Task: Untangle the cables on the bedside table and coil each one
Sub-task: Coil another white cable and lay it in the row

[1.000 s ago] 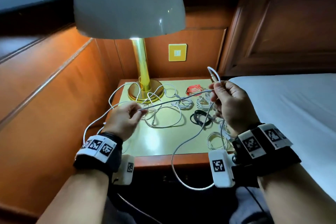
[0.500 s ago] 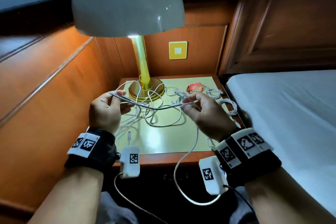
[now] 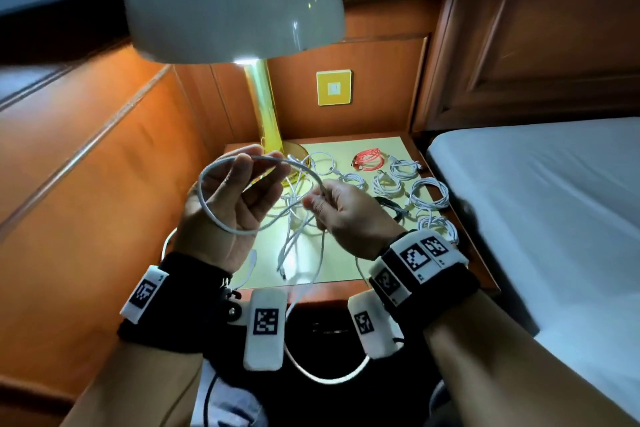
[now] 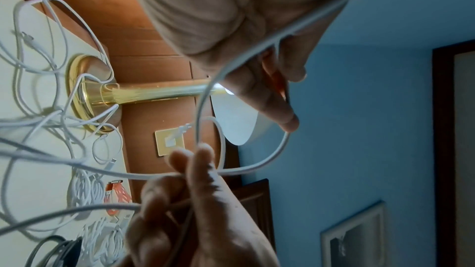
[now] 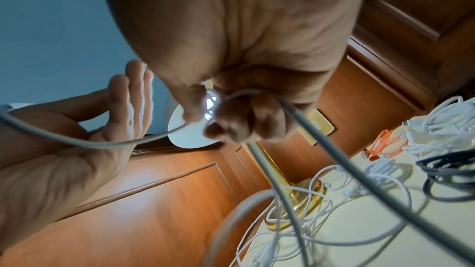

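Two hands work above a yellow-topped wooden bench (image 3: 346,267). The left hand (image 3: 228,215) is raised palm-up with fingers (image 3: 242,166) nearly straight and relaxed; a loop of white cable (image 3: 207,208) passes over the fingertips and around the palm. The right hand (image 3: 346,215) has its fingers (image 5: 231,127) curled and pinched on the same white cable, just right of the left fingers; from there the cable drops past the front edge of the bench and hangs in a slack bend below the wrists.

Below and between both sets of fingers, a loose tangle of white cables (image 3: 294,229) lies on the bench top. Beyond the left fingers stands a lamp (image 3: 232,0) with a white dome shade and brass stem, lit, its brass base (image 4: 85,96) crossed by loose cable. Right of the right fingers lie coiled white cables (image 3: 427,192), a coiled black cable (image 3: 391,206) and, farther back, a coiled red cable (image 3: 369,160).

Wood panelling (image 3: 86,184) surrounds the bench on the left and rear, with a yellow wall plate (image 3: 334,87) behind the lamp. A bed (image 3: 536,201) with white sheet adjoins on the right. The wrist views show a blue wall (image 4: 359,109).
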Available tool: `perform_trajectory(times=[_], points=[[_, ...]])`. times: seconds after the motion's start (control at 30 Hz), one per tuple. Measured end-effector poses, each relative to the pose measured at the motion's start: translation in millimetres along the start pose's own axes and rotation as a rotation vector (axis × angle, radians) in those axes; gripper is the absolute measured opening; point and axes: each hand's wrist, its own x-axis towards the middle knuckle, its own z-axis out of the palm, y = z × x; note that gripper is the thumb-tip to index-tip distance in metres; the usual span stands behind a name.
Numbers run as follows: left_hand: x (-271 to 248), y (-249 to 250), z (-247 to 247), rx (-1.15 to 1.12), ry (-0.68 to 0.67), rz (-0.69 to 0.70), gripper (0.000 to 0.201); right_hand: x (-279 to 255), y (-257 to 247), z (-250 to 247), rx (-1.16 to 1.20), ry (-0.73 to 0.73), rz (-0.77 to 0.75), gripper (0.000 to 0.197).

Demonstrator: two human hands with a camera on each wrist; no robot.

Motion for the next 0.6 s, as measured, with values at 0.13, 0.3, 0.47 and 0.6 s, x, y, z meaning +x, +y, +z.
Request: perform_trajectory(times=[0.13,0.3,0.47,0.6], points=[[4,-3,-19,0.001,0.008,-0.023,0.018,1,-1,-8,0.303,0.095,-0.036,0.029],[12,-29,-51,0.684,-0.049,-0.063,0.028,-3,-13,-26,0.773,0.148,0.069,0.037],[9,-48,-53,1.034,-0.267,-0.155,0.052,-6,-14,-32,0.961,0.128,0.106,0.042],[8,-49,-50,1.238,-0.294,-0.164,0.036,-4,-10,-32,0.956,0.171,0.106,0.045]])
